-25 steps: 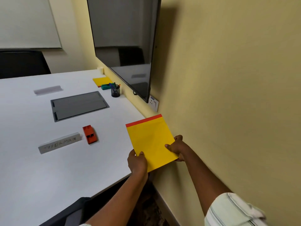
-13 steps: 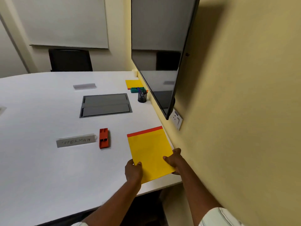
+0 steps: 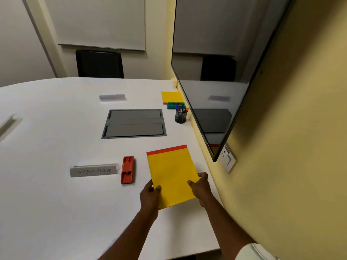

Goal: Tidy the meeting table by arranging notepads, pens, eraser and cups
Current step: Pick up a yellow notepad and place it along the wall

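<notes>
While gripped both sides, notepad point(image 3: 171, 175), table point(image 3: 56, 203)

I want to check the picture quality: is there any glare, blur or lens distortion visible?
Head view: wide-angle bending curves the wall screen edges; its dark glass mirrors the white table; the yellow notepad between both hands looks sharp; no strong glare.

The notepad point(image 3: 171, 175) is showing plain yellow with a red-orange band at its twelve o'clock edge. At its nine o'clock, an eraser point(image 3: 127, 170) is showing solid red. The table point(image 3: 56, 128) is looking plain white; the nameplate point(image 3: 93, 170) is showing grey with dark handwriting.
</notes>
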Demonstrator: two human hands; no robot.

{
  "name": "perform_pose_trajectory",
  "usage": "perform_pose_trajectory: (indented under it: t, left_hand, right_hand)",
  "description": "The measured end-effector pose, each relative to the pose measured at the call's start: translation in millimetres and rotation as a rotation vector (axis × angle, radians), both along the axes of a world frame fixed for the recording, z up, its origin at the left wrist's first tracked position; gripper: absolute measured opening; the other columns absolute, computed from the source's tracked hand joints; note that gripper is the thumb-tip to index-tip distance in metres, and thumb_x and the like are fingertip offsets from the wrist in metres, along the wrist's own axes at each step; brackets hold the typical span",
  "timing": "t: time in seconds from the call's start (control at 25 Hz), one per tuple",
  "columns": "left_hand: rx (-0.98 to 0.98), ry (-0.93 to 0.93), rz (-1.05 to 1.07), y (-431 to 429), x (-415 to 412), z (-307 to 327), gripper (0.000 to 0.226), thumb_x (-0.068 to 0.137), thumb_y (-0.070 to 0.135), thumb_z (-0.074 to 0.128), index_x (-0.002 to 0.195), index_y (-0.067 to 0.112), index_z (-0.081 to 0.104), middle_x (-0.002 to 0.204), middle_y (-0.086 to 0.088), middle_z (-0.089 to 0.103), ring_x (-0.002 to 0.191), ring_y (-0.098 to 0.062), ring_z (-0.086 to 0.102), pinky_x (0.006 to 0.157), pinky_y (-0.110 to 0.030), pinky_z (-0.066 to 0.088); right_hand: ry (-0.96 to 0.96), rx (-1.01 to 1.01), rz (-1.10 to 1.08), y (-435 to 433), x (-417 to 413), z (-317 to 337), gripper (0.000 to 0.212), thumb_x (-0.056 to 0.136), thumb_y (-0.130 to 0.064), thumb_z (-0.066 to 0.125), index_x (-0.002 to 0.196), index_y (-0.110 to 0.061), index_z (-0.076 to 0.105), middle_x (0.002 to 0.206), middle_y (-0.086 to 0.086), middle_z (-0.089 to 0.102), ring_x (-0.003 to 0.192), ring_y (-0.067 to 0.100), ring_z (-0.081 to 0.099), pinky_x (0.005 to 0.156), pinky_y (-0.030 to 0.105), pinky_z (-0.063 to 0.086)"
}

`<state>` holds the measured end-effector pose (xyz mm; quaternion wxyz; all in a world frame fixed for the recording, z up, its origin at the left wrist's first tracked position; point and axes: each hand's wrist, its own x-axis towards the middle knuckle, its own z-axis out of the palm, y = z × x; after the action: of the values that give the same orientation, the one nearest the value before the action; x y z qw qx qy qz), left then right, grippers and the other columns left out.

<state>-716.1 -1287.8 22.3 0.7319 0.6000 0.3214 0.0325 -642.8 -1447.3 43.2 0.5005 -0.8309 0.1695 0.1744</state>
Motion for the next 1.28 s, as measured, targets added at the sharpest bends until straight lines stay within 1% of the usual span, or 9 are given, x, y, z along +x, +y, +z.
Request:
perform_pose_trajectory:
  t: [0.12,0.24,0.32,0.48,0.64,0.84,0.96,1.12,1.28]
  left_hand:
    - [-0.077,-0.017,-0.030,16.3,40.6,-4.3,0.045,0.095,0.005,0.049,0.140,0.011,0.043,0.135,-0.015,0.052,0.109,-0.032,0.052,0.099,-0.056,0.042]
    - [-0.109,-0.021,-0.040,31.8,86.8,-11.3,0.046,0.095,0.006,0.050,0.140,0.012,0.042,0.138,-0.016,0.049,0.115,-0.033,0.050,0.100,-0.055,0.041]
    - [-0.110,0.001,-0.043,38.8,113.3,-15.6,0.046,0.095,0.006,0.050,0.140,0.013,0.043,0.139,-0.014,0.048,0.118,-0.033,0.049,0.100,-0.055,0.041]
    - [-0.090,0.021,-0.074,43.3,145.9,-31.3,0.045,0.095,0.007,0.050,0.139,0.013,0.044,0.136,-0.014,0.050,0.113,-0.032,0.051,0.100,-0.056,0.041]
    - [-0.054,0.036,-0.076,39.5,179.2,-43.7,0.042,0.096,0.006,0.047,0.139,0.011,0.045,0.135,-0.014,0.052,0.111,-0.031,0.051,0.095,-0.046,0.041]
    - [0.010,0.055,-0.141,25.4,219.7,-54.3,0.039,0.097,0.005,0.044,0.135,0.007,0.047,0.133,-0.014,0.054,0.106,-0.025,0.050,0.089,-0.036,0.039]
    - [0.053,0.105,-0.189,21.9,235.4,-61.9,0.037,0.097,0.004,0.044,0.133,0.007,0.049,0.132,-0.014,0.055,0.114,-0.031,0.052,0.091,-0.035,0.039]
    - [0.080,0.128,-0.244,14.8,246.0,-77.8,0.036,0.096,0.004,0.044,0.132,0.006,0.049,0.132,-0.015,0.055,0.116,-0.032,0.052,0.090,-0.035,0.040]
    - [0.136,0.175,-0.299,10.9,256.1,-87.3,0.035,0.096,0.004,0.045,0.130,0.005,0.048,0.132,-0.015,0.054,0.118,-0.034,0.051,0.098,-0.042,0.042]
  right_hand:
    - [-0.035,-0.035,-0.038,13.4,32.7,-0.6,0.054,0.091,-0.015,0.064,0.135,-0.007,0.034,0.128,0.016,0.049,0.097,0.022,0.051,0.074,0.030,0.043]
    - [-0.111,-0.125,-0.076,27.1,66.5,-6.9,0.056,0.089,-0.019,0.067,0.134,-0.006,0.038,0.135,0.017,0.045,0.116,0.031,0.050,0.093,0.040,0.046]
    - [-0.120,-0.135,-0.127,33.4,81.7,-14.9,0.057,0.089,-0.018,0.067,0.136,-0.006,0.037,0.138,0.017,0.042,0.122,0.034,0.047,0.100,0.043,0.044]
    - [-0.092,-0.171,-0.156,37.3,101.5,-34.4,0.057,0.091,-0.013,0.063,0.140,-0.003,0.037,0.139,0.019,0.040,0.123,0.035,0.047,0.097,0.039,0.043]
    - [-0.087,-0.191,-0.141,36.5,129.5,-52.0,0.054,0.093,-0.011,0.060,0.142,-0.003,0.036,0.140,0.018,0.038,0.123,0.035,0.046,0.094,0.038,0.044]
    - [-0.099,-0.175,-0.166,25.7,165.0,-73.6,0.073,0.088,0.000,0.063,0.149,-0.007,0.024,0.150,0.018,0.030,0.136,0.036,0.036,0.103,0.042,0.040]
    - [-0.126,-0.193,-0.144,19.6,173.4,-89.4,0.075,0.084,0.005,0.066,0.147,-0.013,0.029,0.146,0.020,0.036,0.133,0.038,0.039,0.099,0.043,0.044]
    - [-0.110,-0.233,-0.137,11.8,174.8,-104.5,0.062,0.086,0.002,0.066,0.141,-0.012,0.041,0.140,0.021,0.041,0.126,0.038,0.045,0.094,0.042,0.047]
    - [-0.103,-0.248,-0.162,8.4,180.1,-111.5,0.054,0.086,-0.001,0.066,0.136,-0.008,0.046,0.139,0.021,0.041,0.126,0.039,0.045,0.096,0.043,0.046]
